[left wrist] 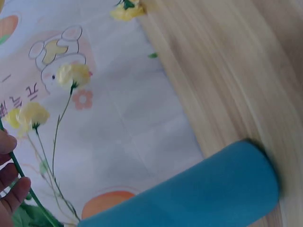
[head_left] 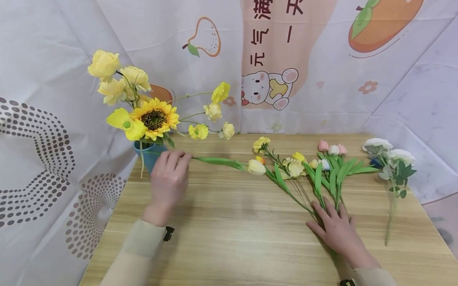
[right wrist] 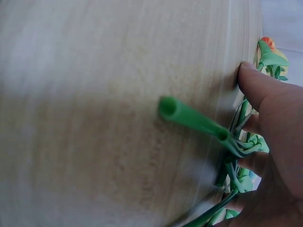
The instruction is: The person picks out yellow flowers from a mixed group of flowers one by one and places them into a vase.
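My left hand (head_left: 169, 176) pinches the green stem of a pale yellow tulip (head_left: 256, 167) beside a blue vase (head_left: 141, 153). The tulip lies sideways, its bloom pointing right and its stem end near the vase's rim. In the vase stand a sunflower (head_left: 154, 119), pale yellow roses (head_left: 134, 77) and yellow poppies (head_left: 126, 124). The left wrist view shows fingertips (left wrist: 16, 191) on the thin stem, above the vase's side. On the right, my right hand (head_left: 338, 234) rests with spread fingers over the stems of a tulip bunch (head_left: 334, 171); its thumb (right wrist: 258, 82) touches the table.
Yellow flowers (head_left: 295, 167) lie left of the tulip bunch on the wooden table (head_left: 229, 238). White roses (head_left: 400, 157) with a long stem lie at the right. A printed cloth (head_left: 214, 79) hangs behind the table, and a dotted one (head_left: 35, 159) at the left.
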Action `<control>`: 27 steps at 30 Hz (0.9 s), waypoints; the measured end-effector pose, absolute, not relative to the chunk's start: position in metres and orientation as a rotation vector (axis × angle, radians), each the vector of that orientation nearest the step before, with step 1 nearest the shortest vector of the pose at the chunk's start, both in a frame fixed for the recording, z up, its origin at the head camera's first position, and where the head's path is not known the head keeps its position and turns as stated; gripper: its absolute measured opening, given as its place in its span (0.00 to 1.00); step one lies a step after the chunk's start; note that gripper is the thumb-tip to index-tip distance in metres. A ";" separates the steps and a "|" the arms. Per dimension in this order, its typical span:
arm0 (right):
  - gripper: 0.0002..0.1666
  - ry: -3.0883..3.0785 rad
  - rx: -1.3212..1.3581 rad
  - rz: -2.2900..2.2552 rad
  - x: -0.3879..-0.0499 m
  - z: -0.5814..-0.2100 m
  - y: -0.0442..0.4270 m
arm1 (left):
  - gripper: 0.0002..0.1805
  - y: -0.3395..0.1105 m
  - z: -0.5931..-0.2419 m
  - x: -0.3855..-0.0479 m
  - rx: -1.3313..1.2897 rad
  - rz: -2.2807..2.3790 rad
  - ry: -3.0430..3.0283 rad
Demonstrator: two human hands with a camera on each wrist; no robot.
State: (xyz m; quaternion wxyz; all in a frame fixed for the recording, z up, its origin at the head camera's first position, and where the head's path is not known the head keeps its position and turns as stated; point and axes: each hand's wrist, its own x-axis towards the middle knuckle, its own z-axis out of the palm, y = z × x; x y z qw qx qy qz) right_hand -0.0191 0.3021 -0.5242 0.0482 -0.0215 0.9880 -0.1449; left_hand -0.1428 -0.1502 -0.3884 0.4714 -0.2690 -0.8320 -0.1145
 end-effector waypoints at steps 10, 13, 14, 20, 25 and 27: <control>0.45 3.021 -0.071 -0.428 -0.019 -0.524 0.303 | 0.06 -0.161 -0.374 -0.152 -0.629 -0.321 -1.994; 0.45 3.021 -0.072 -0.424 -0.019 -0.523 0.302 | 0.06 -0.165 -0.374 -0.155 -0.625 -0.335 -1.987; 0.45 3.021 -0.072 -0.425 -0.019 -0.523 0.302 | 0.06 -0.166 -0.374 -0.155 -0.619 -0.339 -1.980; 0.45 3.024 -0.076 -0.433 -0.019 -0.523 0.301 | 0.06 -0.174 -0.377 -0.161 -0.563 -0.343 -1.915; 0.45 3.021 -0.073 -0.438 -0.018 -0.522 0.301 | 0.04 -0.180 -0.378 -0.166 -0.550 -0.424 -1.901; 0.45 3.022 -0.072 -0.434 -0.019 -0.522 0.301 | 0.04 -0.183 -0.379 -0.167 -0.545 -0.462 -1.909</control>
